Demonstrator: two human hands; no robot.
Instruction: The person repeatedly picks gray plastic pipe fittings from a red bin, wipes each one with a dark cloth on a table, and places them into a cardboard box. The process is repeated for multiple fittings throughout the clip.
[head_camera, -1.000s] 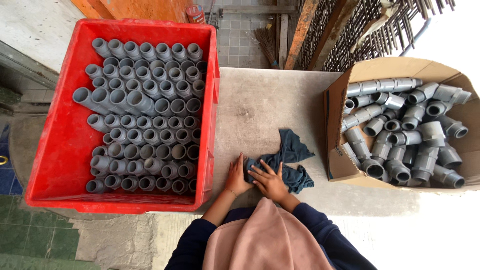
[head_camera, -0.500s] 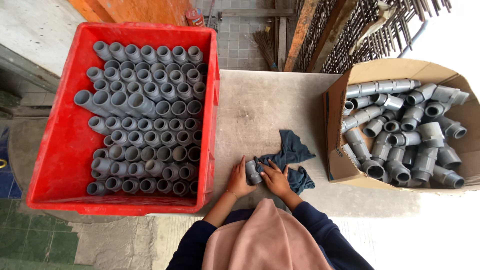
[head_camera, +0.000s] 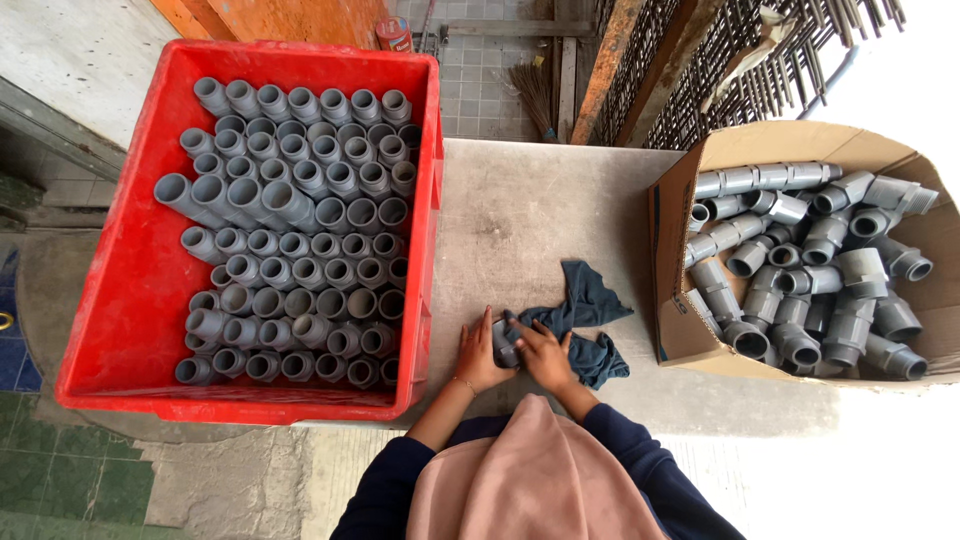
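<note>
Right now both hands, left hand (head_camera: 478, 355) & right hand (head_camera: 543, 357), clasp grey pipe fitting (head_camera: 504, 345) betw. fingers, on dark cloth (head_camera: 583, 320); red crate (head_camera: 130, 290) just left, cardboard box (head_camera: 675, 250) right w/ bare tabletop (head_camera: 520, 210) ahead.

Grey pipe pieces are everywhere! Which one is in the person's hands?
The short grey plastic pipe fitting between the left hand and right hand, beside the dark blue cloth; the others sit in boxes.

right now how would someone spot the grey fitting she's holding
Start at the grey table between the red crate and the cardboard box. At its near edge, beside the dark blue rag, one grey pipe fitting sits between both hands, the only one outside a container.
</note>
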